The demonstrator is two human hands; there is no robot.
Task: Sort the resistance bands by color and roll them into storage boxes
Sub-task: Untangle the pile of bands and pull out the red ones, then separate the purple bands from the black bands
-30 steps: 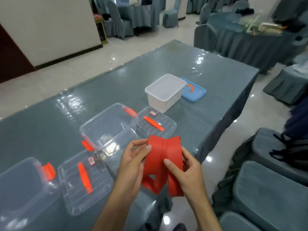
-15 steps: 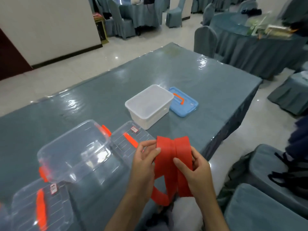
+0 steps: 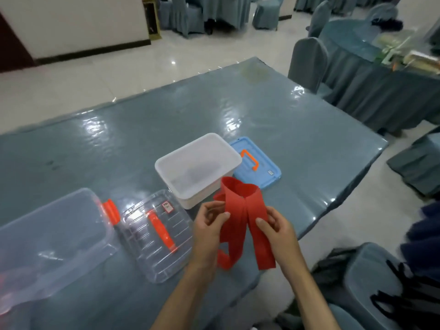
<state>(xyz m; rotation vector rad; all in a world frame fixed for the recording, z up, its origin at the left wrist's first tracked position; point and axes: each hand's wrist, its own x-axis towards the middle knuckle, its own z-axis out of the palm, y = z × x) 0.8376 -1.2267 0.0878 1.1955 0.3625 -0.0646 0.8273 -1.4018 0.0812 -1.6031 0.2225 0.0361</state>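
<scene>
Folding the red band, ready for rolling.

Both hands are holding the red band up over the near edge of the table, just in front of the white box. The left hand is pinching the band's left side between thumb and fingers, and the right hand is pinching its right side, so the top is arching between them and the loose loops are hanging down below. The step looks to be gathering the band flat; next it probably needs winding into a tight roll and dropping into a box, likely the white one just beyond it.
</scene>
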